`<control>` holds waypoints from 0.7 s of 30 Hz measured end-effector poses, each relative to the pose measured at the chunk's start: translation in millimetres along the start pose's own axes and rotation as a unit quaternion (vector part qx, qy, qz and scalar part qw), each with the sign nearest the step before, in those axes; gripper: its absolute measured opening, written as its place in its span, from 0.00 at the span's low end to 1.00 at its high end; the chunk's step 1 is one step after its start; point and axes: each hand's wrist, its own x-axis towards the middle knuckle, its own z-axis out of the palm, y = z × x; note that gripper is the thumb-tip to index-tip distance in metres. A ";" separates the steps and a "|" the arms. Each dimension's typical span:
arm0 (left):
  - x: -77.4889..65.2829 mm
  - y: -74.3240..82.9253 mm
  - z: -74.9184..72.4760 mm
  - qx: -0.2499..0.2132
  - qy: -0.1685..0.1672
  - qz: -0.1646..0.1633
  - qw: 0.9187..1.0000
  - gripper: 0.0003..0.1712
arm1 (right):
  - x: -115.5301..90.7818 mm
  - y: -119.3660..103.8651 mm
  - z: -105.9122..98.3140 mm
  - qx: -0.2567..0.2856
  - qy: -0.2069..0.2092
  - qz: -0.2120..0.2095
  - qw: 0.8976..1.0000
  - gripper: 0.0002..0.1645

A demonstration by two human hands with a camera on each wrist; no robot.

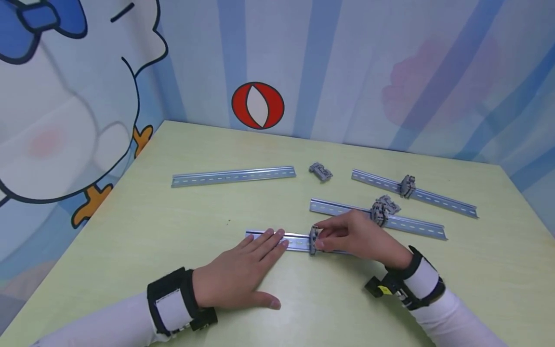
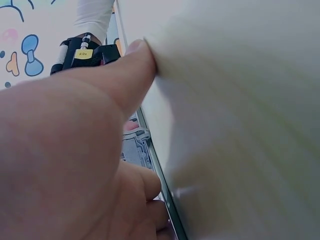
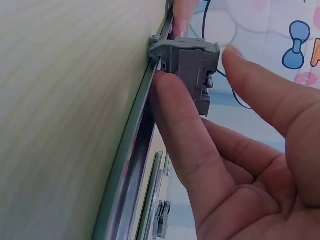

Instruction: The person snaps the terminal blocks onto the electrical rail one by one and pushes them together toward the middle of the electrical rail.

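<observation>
A slotted metal DIN rail (image 1: pixel 297 242) lies on the table in front of the person. The left hand (image 1: pixel 238 277) is laid flat with straight fingers across the rail's left part, its thumb spread out on the table. Upright on this rail stands a grey terminal block (image 1: pixel 312 241), pinched by the fingers of the right hand (image 1: pixel 362 238). In the right wrist view the terminal block (image 3: pixel 190 65) sits at the rail's edge, with fingertips at its side and top. The left wrist view shows part of the block (image 2: pixel 135 150) behind the left hand.
Just behind, a second rail (image 1: pixel 418 227) carries terminal blocks (image 1: pixel 378 214). Farther right, another rail (image 1: pixel 448 202) holds a block (image 1: pixel 407 186). At the back lie a bare rail (image 1: pixel 234 176) and a loose terminal block (image 1: pixel 321 171). Printed walls (image 1: pixel 329 67) border the table.
</observation>
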 end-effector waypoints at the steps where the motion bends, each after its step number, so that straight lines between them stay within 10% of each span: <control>1: 0.0 0.0 0.1 -0.001 0.000 -0.002 1.000 0.58 | -0.3 -0.5 -0.9 -0.004 0.002 0.003 1.000 0.29; 16: -0.5 -0.6 1.5 0.002 0.008 -0.010 1.000 0.60 | -22.6 3.1 -55.8 -0.033 0.127 0.045 0.990 0.27; 21: 0.2 -1.2 2.4 0.008 0.013 -0.013 1.000 0.61 | -31.1 17.2 -74.3 -0.124 0.244 0.013 0.962 0.21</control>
